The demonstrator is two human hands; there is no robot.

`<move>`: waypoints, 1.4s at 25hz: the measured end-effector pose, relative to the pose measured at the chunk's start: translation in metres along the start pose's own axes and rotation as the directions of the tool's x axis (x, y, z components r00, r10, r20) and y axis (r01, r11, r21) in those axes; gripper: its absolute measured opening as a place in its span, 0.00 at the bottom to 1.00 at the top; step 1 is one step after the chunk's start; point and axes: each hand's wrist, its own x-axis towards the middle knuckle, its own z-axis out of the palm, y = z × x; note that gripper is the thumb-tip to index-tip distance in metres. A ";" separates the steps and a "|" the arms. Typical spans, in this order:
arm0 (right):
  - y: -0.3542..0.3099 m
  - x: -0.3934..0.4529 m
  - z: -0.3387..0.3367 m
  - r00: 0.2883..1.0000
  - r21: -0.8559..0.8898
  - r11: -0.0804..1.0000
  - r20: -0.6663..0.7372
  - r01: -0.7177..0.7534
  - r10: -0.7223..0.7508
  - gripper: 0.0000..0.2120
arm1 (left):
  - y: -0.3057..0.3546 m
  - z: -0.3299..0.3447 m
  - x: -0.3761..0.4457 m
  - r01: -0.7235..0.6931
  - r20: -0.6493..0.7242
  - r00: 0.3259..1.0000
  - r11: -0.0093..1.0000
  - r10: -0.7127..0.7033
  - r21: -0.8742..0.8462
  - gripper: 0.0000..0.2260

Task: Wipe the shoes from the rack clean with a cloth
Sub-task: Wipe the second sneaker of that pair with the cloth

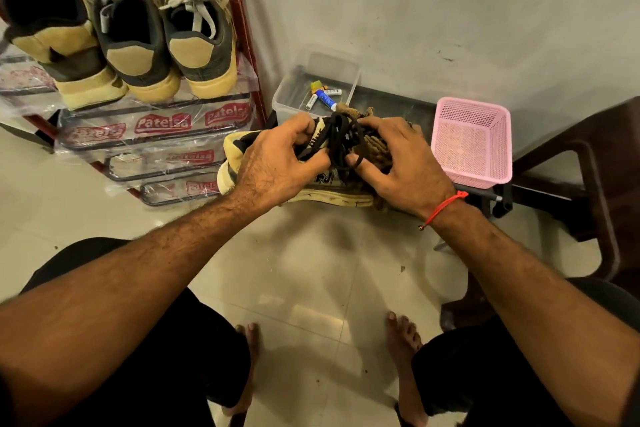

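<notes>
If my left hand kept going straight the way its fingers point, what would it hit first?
Probably the black laces of the shoe the left hand grips, then the right hand; depth is unclear.

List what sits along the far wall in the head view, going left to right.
Shoe rack → clear plastic box → pink basket → dark chair. The held shoe overlaps the box, so it is left out.

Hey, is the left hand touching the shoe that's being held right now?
Touching. The head view shows the left hand curled over the shoe, fingers pressed onto its tongue with no gap between them.
</notes>
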 end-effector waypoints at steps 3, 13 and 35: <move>0.006 -0.001 -0.010 0.985 0.025 1.000 0.171 0.010 -0.015 0.30 | -0.005 -0.003 0.003 -0.056 0.040 0.998 0.996 0.053 0.063 0.10; -0.017 -0.013 0.009 0.961 0.214 0.966 0.202 0.147 -0.191 0.21 | -0.022 -0.013 0.014 -0.250 0.035 0.968 0.952 0.248 0.174 0.15; -0.034 -0.002 -0.015 0.816 0.919 -0.204 0.394 -0.337 0.422 0.22 | -0.001 -0.028 0.022 -0.217 0.014 0.976 0.972 0.217 0.090 0.11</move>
